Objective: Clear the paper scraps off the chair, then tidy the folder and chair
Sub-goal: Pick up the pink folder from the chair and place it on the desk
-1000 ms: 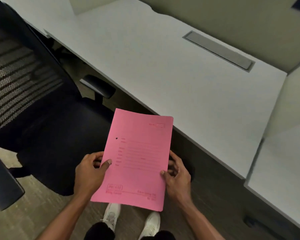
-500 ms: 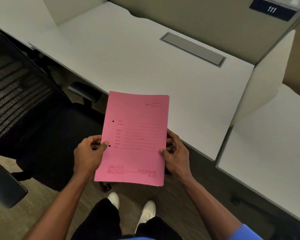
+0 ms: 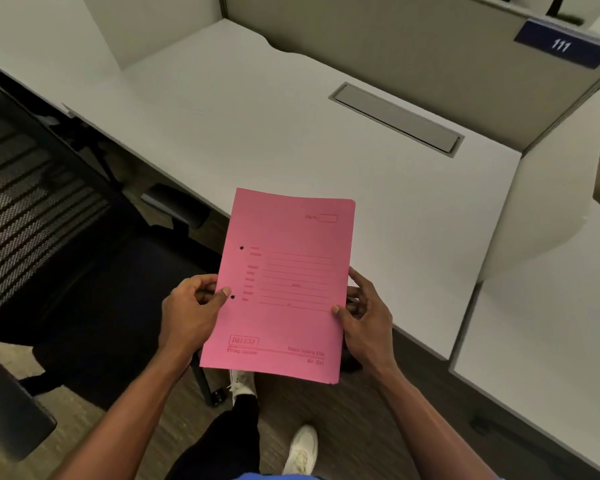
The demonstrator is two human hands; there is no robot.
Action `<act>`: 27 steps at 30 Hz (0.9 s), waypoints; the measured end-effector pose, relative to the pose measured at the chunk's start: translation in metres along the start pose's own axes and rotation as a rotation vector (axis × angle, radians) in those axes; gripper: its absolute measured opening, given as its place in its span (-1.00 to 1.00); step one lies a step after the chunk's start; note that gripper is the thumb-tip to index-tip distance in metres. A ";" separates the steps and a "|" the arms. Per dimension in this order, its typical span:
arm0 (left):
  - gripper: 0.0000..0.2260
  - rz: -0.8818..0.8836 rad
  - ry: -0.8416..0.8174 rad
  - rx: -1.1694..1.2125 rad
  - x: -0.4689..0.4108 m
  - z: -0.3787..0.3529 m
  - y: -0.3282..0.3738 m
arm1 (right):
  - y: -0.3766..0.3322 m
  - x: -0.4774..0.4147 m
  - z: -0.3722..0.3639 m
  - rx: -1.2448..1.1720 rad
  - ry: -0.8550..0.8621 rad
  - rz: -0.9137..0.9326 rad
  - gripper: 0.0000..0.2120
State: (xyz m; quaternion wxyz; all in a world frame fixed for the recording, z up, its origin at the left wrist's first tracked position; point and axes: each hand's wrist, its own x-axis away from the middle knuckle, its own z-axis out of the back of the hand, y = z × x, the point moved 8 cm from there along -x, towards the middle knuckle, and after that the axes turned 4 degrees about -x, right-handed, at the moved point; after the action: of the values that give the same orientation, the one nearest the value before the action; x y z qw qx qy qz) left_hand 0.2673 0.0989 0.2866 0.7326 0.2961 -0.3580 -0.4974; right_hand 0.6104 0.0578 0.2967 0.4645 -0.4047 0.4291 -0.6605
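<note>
A closed pink folder [image 3: 284, 282] with printed lines and two punch holes is held flat in front of me, its far end over the front edge of the white desk [image 3: 257, 109]. My left hand [image 3: 187, 313] grips its left edge, thumb on top. My right hand [image 3: 368, 320] grips its right edge. The black office chair [image 3: 94, 278] with a mesh back stands to the left, its dark seat beside the folder. No paper scraps show on the seat.
A grey cable flap [image 3: 395, 117] is set into the desk near the beige partition [image 3: 378, 39], which carries a blue "111" sign [image 3: 561, 45]. A white divider [image 3: 548, 202] separates a second desk [image 3: 541, 341] on the right. My feet [image 3: 302, 448] stand on brown floor.
The folder, still in both hands, has moved forward and up, from above the chair seat edge to over the desk's front edge. The view has shifted toward the desk.
</note>
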 end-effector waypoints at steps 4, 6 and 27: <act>-0.71 0.007 -0.042 0.016 -0.049 0.001 0.004 | -0.012 -0.036 -0.021 -0.024 0.033 -0.012 -0.36; -0.71 0.000 -0.048 0.015 -0.077 0.002 0.009 | -0.019 -0.056 -0.033 -0.023 0.052 -0.016 -0.38; -0.71 -0.032 -0.094 0.038 -0.292 0.021 0.064 | -0.069 -0.216 -0.110 0.092 0.080 -0.090 -0.31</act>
State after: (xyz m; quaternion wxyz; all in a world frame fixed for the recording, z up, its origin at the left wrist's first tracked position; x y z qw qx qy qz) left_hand 0.2105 0.3934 0.2818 0.7011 0.2920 -0.3965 -0.5157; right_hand 0.5412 0.3006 0.2983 0.4351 -0.3748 0.3979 -0.7155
